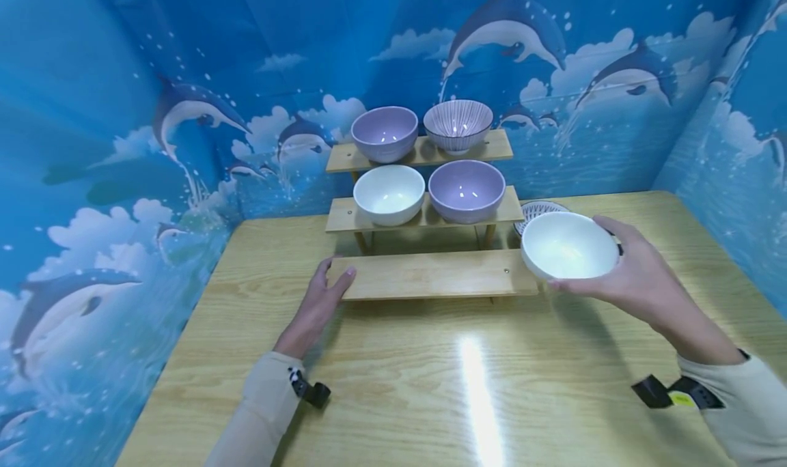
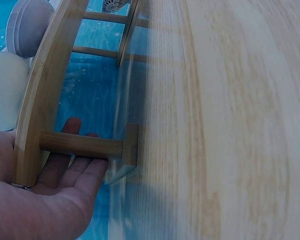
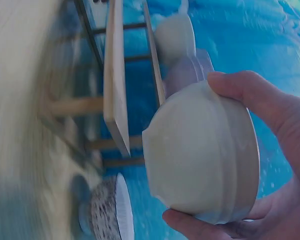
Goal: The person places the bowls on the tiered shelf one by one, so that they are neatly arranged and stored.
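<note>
My right hand (image 1: 642, 276) holds a white bowl (image 1: 568, 245) by its sides, off the table at the right end of the lowest step. In the right wrist view, thumb and fingers span the white bowl (image 3: 200, 155). My left hand (image 1: 320, 296) grips the left end of a three-step wooden display stand (image 1: 430, 276), thumb on top. Its fingers (image 2: 82, 175) reach under the board beside a round leg, in the left wrist view. On the middle step sit a white bowl (image 1: 389, 197) and a purple bowl (image 1: 467, 192).
The top step bears a purple bowl (image 1: 384, 136) and a striped bowl (image 1: 458, 127). A patterned bowl (image 1: 541, 211) stands on the wooden table (image 1: 393, 385) behind the held bowl, partly hidden. Blue dolphin-print cloth (image 1: 277, 57) hangs behind and at both sides.
</note>
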The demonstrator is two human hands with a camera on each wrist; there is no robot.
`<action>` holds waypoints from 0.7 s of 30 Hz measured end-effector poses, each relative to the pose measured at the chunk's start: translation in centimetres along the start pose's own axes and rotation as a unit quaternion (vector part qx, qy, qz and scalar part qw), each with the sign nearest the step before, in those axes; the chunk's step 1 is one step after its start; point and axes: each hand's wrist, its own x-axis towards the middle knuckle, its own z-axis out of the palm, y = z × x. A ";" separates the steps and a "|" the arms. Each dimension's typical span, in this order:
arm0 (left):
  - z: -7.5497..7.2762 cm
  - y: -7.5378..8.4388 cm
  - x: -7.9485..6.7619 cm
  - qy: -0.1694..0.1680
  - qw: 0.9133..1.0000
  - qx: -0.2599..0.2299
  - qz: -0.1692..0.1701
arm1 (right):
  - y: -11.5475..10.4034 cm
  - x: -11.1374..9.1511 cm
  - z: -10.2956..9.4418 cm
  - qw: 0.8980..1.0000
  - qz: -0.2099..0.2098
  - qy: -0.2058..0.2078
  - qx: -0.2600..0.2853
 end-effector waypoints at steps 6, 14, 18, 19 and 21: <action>0.0 0.0 0.0 -0.004 1.000 -0.006 0.000 | -1.8 -0.3 1.9 1.000 -0.004 -0.029 -0.009; 0.0 -0.2 -0.2 -0.007 1.000 -0.010 0.004 | -3.8 0.2 4.3 0.998 -0.030 -0.051 0.014; -0.1 -0.2 -0.2 -0.006 1.000 -0.012 0.003 | -4.5 0.6 5.4 0.997 -0.049 -0.054 0.014; -0.1 -0.2 -0.1 -0.006 1.000 -0.012 0.004 | -4.6 0.7 5.7 0.997 -0.053 -0.055 0.015; -0.1 -0.2 -0.1 -0.004 1.000 -0.010 0.002 | -4.9 1.0 6.3 0.996 -0.061 -0.056 0.016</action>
